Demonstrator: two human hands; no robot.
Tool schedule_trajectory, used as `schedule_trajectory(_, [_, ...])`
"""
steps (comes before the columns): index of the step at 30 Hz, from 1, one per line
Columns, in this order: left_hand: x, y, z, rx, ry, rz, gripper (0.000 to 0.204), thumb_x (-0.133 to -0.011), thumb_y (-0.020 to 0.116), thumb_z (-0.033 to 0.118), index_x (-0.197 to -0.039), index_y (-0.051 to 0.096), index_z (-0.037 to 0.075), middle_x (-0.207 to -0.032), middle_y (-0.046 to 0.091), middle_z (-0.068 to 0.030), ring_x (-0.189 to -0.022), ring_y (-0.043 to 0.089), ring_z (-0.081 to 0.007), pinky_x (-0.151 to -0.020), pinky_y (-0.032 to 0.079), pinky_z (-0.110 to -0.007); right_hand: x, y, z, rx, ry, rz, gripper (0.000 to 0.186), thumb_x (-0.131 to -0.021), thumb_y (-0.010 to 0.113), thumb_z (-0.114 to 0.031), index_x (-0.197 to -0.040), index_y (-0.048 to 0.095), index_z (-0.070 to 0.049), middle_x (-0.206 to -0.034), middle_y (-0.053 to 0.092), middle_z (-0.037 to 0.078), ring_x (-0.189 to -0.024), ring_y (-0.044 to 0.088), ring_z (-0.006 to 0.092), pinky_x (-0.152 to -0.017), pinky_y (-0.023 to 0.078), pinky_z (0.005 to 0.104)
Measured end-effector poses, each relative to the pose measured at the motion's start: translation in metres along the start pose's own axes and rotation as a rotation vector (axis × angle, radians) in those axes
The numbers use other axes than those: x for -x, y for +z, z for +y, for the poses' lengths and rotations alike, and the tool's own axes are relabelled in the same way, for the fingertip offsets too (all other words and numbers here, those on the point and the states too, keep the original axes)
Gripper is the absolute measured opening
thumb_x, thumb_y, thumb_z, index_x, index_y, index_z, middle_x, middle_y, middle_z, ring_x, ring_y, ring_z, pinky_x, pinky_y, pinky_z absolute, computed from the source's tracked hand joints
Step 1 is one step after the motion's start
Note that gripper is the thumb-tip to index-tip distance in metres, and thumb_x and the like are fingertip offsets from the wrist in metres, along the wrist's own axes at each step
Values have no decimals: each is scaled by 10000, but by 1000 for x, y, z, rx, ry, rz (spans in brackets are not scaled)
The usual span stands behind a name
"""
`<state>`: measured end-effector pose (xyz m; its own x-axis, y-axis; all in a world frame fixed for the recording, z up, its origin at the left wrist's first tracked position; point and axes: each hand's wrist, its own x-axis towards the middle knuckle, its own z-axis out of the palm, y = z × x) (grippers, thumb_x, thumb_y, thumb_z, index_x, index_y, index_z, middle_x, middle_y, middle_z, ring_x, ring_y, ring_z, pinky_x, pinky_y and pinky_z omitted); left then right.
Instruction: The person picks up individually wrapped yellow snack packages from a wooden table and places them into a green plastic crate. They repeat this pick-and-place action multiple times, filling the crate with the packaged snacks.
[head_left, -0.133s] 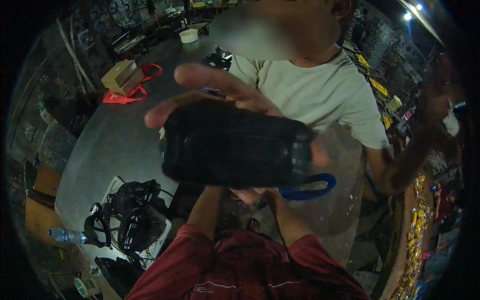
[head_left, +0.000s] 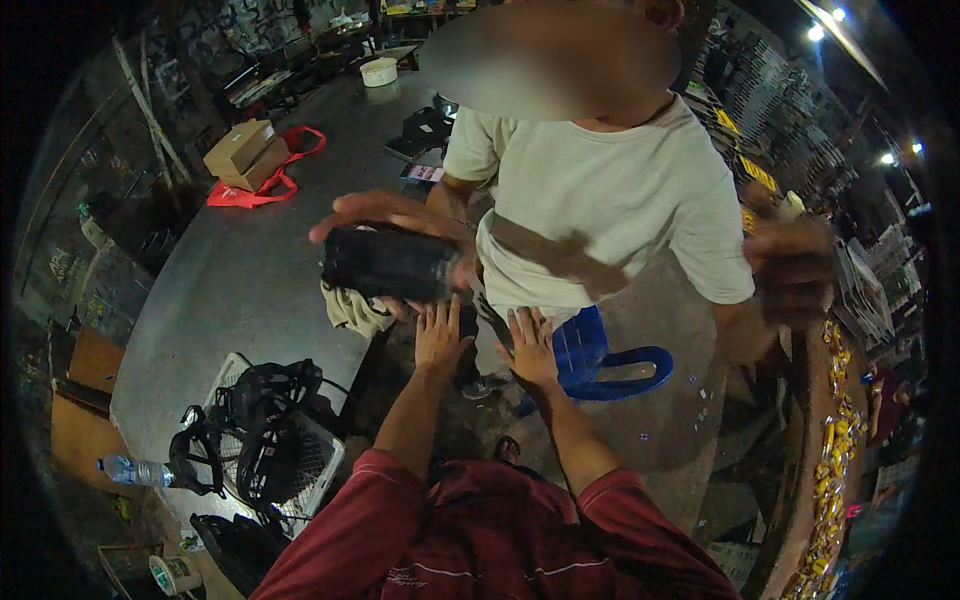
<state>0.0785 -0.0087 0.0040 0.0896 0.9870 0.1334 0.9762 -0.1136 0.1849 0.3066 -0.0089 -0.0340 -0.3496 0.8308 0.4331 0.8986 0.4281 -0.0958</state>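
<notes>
My left hand (head_left: pixel 438 338) reaches forward with its palm down and fingers spread, holding nothing. Beside it, my right hand (head_left: pixel 530 345) is likewise open and empty, its fingers pointing away from me. Just beyond my left hand, a dark box-shaped device (head_left: pixel 385 264) is in the hand (head_left: pixel 405 212) of a person in a pale T-shirt (head_left: pixel 600 200), who stands facing me. The device is slightly blurred, and I cannot tell its kind. That person's other hand (head_left: pixel 790 255) is raised at the right, smeared by motion.
A grey table (head_left: pixel 200 310) runs along the left, bearing a white basket (head_left: pixel 325 465) with black strapped gear (head_left: pixel 265 420), a water bottle (head_left: pixel 135 471), cardboard boxes (head_left: pixel 245 155) on a red bag (head_left: pixel 250 198) and a beige cloth (head_left: pixel 355 310). A blue plastic chair (head_left: pixel 635 372) stands at the right.
The other person's hand has drawn the dark device back from close in front of me, uncovering my hands. Their other arm has shifted at the right.
</notes>
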Motion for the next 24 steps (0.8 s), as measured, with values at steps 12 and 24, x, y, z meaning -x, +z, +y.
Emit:
schedule_trajectory(12, [13,-66,-21,1316,-315,46,661,-1022,661,505,-1465,498,42,-1066,635,-79,-1046,652,-234,-964,503,-420,-35,-67,-90,-1376,530,124,622,-1118,575,-344,-1585,344,-5,-1153,719,131,-1127,670,243,-1035,512,420])
schedule_trajectory(24, [64,-130,166,1520,364,-196,882,-1106,272,615,-1699,-42,43,-1793,-92,-124,-1650,-63,-314,-1311,-7,-452,16,-197,-94,-1417,415,355,866,-1113,190,-644,-1698,115,-9,-1784,80,152,-1646,64,295,-1314,64,438])
